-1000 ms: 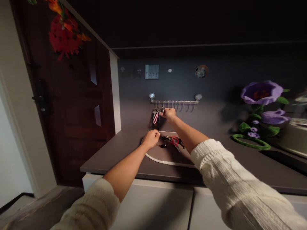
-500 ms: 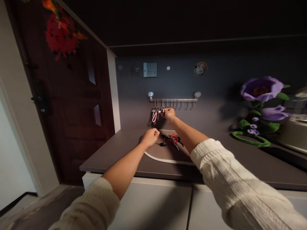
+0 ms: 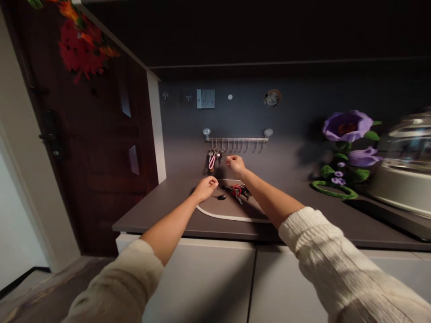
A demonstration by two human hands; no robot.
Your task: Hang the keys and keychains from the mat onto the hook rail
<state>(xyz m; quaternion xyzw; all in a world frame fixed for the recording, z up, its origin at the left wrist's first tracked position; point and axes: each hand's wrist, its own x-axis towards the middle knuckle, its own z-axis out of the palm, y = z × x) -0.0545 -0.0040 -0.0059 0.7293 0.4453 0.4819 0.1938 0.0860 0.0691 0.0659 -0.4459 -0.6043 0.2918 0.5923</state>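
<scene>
A hook rail is fixed to the dark wall by two round mounts. Keys with a pink loop strap hang at its left end, and a key on a ring hangs just beside them. My right hand is right of and slightly below that ring, apart from it, fingers curled in with nothing visible in them. Lower left, my left hand hovers over the mat's left edge with fingers closed; their inside is hidden. On the white-rimmed mat lie a bunch of keys with red parts and a small black fob.
Purple artificial flowers with a green ring base stand at the right. Beyond them is a white appliance with a clear top. A dark red door is at the left. A dark cabinet overhangs the counter.
My right hand has let go of the key ring on the hook and moved slightly away to its right. My left hand stays closed above the mat. The view has shifted slightly.
</scene>
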